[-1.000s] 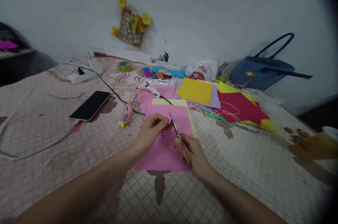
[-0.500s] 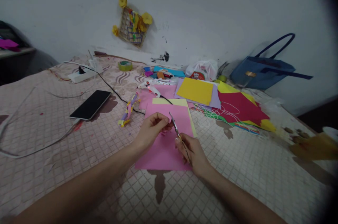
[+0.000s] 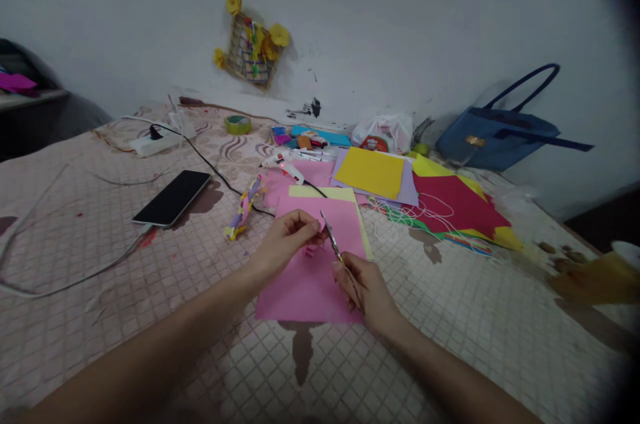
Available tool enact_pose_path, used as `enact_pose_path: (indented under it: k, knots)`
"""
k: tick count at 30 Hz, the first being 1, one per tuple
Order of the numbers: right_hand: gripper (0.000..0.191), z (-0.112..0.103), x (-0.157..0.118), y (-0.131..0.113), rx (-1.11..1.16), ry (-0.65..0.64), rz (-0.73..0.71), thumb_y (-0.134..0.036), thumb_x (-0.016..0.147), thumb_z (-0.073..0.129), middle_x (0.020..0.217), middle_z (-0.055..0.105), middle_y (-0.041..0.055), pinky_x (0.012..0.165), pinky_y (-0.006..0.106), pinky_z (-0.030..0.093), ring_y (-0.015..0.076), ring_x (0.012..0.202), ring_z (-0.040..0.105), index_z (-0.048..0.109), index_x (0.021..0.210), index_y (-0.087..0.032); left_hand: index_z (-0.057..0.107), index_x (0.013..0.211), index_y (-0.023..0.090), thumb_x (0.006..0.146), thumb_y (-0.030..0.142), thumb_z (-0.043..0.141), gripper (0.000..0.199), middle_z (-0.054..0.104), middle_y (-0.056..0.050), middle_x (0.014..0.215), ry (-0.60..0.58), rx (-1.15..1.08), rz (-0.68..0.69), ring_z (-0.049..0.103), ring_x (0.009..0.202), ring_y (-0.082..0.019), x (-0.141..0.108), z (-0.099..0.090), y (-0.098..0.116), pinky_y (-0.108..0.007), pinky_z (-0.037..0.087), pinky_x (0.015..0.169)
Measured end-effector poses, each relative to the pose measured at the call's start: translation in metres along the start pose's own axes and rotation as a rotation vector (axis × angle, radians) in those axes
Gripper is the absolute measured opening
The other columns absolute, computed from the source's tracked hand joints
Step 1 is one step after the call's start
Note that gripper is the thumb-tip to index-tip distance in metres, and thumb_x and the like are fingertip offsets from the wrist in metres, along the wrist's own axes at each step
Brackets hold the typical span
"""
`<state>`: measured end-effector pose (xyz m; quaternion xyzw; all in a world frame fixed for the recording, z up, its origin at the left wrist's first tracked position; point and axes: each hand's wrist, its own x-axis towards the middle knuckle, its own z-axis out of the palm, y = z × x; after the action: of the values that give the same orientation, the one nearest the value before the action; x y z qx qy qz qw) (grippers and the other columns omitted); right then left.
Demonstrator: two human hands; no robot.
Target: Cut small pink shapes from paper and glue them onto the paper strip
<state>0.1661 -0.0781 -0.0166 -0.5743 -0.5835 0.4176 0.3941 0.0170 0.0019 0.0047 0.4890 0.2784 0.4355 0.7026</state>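
We have one broad counter (image 3: 425,357) under a patterned cover, and the biggest container on it is one blue handbag (image 3: 493,137) standing at the far right corner, its contents out of our sight. Next comes one pink sheet (image 3: 310,301), well in from the far edge, lying partly over one pale yellow sheet (image 3: 320,191). One white plastic bag (image 3: 400,131) sits along the far edge with a red printed patch showing; we cannot tell what it holds. By the right edge we make out one mustard-coloured object (image 3: 593,284), blurred, with several small brown lumps (image 3: 563,257) beside it. Our two hands are above the pink sheet: the right hand (image 3: 360,284) has its fingers closed round the handles of one pair of scissors, and the left hand (image 3: 293,234) has its fingers pinched together. Toward the left edge lies one dark-screened phone (image 3: 173,199), and near the far left corner one white power strip (image 3: 155,141) holds a black plug (image 3: 155,133). We count one glue gun (image 3: 285,167) beyond the pink sheet and one tape roll (image 3: 237,125) near the far edge. The scissors (image 3: 333,237) point up beside the smallest thing, one pink paper piece (image 3: 321,225) gripped in the left fingers.
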Motion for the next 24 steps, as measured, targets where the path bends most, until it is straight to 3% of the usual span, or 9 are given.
enact_pose_path:
  k: [8, 12, 24]
  knots:
    - [0.034, -0.006, 0.004, -0.007, 0.165, 0.057, 0.016, -0.049, 0.082, 0.047, 0.045, 0.036, -0.0083, 0.033, 0.017, 0.030, 0.0054, 0.033, 0.034, 0.048, 0.069, -0.017, 0.053, 0.073, 0.014, 0.076, 0.025, 0.060, 0.014, 0.064, -0.003, 0.076, -0.055, 0.102, -0.021, 0.058, 0.065, -0.011, -0.003, 0.001, 0.008, -0.026, 0.045, 0.065]
    - [0.039, -0.007, 0.004, -0.012, 0.242, 0.025, -0.008, -0.052, 0.084, 0.041, 0.046, 0.038, -0.0076, 0.038, 0.018, 0.033, 0.0059, 0.037, 0.036, 0.050, 0.074, -0.016, 0.054, 0.072, 0.014, 0.076, 0.027, 0.059, 0.014, 0.062, -0.002, 0.072, -0.067, 0.123, -0.023, 0.056, 0.064, -0.010, -0.005, 0.002, 0.006, -0.025, 0.043, 0.063]
    - [0.042, -0.001, 0.002, -0.016, 0.217, 0.016, 0.020, -0.056, 0.080, 0.043, 0.045, 0.037, -0.0075, 0.038, 0.019, 0.031, 0.0065, 0.037, 0.036, 0.051, 0.073, -0.015, 0.056, 0.072, 0.014, 0.076, 0.028, 0.059, 0.015, 0.057, 0.000, 0.064, -0.030, 0.191, -0.037, 0.052, 0.059, -0.010, -0.007, 0.005, 0.005, -0.023, 0.039, 0.057]
